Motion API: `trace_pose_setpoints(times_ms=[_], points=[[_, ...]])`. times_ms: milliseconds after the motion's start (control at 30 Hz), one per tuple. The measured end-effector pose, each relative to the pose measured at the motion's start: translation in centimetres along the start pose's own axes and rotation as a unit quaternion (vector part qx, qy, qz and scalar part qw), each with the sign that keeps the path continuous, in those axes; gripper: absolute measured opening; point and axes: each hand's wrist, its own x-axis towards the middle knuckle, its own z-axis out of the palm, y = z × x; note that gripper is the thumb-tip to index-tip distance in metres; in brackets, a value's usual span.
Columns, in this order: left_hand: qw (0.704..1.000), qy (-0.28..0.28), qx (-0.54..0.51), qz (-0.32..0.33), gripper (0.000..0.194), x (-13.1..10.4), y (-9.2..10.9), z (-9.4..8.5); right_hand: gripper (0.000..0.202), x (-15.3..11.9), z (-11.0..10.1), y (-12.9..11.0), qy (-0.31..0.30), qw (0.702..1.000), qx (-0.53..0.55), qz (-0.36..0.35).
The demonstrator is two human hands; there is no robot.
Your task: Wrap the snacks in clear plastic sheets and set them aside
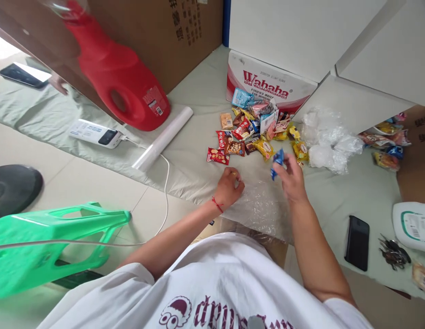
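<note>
Between the thumb and fingers of my right hand [294,180] is a small blue-wrapped snack [277,163], held above the cloth. My left hand [229,189], with a red string on its wrist, is curled closed. A bit of yellow shows at its fingertips, but what it grips is mostly hidden. A clear plastic bag [263,208] lies flat between my forearms, close to both hands. Just beyond them spreads a pile of packaged snacks, with a red packet [217,156], a brown cookie packet [234,147] and a yellow packet [264,148] along its near side.
Behind the pile stands a Wahaha carton [267,75]. Crumpled clear bags [330,141] lie to its right, beyond them more snacks [386,141]. A red jug [119,77], plastic roll [162,137] and power bank [95,133] sit left; a phone [357,243] and keys [393,252] lie right.
</note>
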Motion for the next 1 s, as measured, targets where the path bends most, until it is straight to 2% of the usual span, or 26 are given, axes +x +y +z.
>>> trace_pose_setpoints(times_ms=[67,100,133,200,233,300,400,467,533,633,733,800,900,1000], points=[[0.997,-0.017,-0.064,-0.028,0.018,0.5,0.3,0.1,0.053,-2.6,-1.0,1.8,-0.040,0.985,0.153,0.068],[0.989,-0.032,-0.126,-0.069,0.022,0.8,0.5,0.2,0.053,-3.7,-1.2,2.8,-0.066,0.975,0.187,0.097],[0.971,-0.052,-0.199,-0.123,0.026,1.2,0.7,0.1,0.053,-4.5,-1.2,3.7,-0.087,0.967,0.209,0.119],[0.915,-0.092,-0.323,-0.222,0.033,1.8,1.1,-0.1,0.051,-5.5,-0.9,5.1,-0.104,0.958,0.230,0.132],[0.894,-0.109,-0.355,-0.252,0.037,2.1,1.3,-0.3,0.050,-5.6,-0.8,5.6,-0.105,0.958,0.234,0.129],[0.871,-0.126,-0.386,-0.277,0.049,2.7,1.5,-0.9,0.049,-5.6,-0.6,6.2,-0.107,0.960,0.229,0.119],[0.856,-0.098,-0.414,-0.295,0.064,3.5,1.1,-2.1,0.050,-5.3,-0.6,6.4,-0.121,0.964,0.205,0.116],[0.875,-0.037,-0.383,-0.295,0.064,4.2,0.4,-2.9,0.051,-5.2,-0.7,6.5,-0.126,0.965,0.199,0.116],[0.903,0.036,-0.319,-0.286,0.058,4.7,-0.6,-3.9,0.051,-5.1,-0.7,6.6,-0.125,0.966,0.197,0.113],[0.923,0.131,-0.243,-0.268,0.047,4.8,-1.6,-5.3,0.049,-5.1,-0.6,6.8,-0.119,0.969,0.190,0.108],[0.959,0.176,-0.145,-0.166,0.031,3.1,-0.6,-5.6,0.048,-4.9,-0.3,6.8,-0.120,0.971,0.183,0.101],[0.984,0.142,-0.088,-0.065,0.020,1.3,1.3,-4.9,0.048,-4.8,0.0,6.6,-0.121,0.972,0.177,0.094],[0.997,0.024,-0.055,0.050,0.014,-0.9,3.9,-2.9,0.048,-4.5,0.1,6.2,-0.120,0.975,0.168,0.084],[0.993,-0.050,-0.033,0.105,0.012,-1.1,4.2,-1.0,0.046,-4.1,-0.3,5.9,-0.115,0.977,0.161,0.075]])
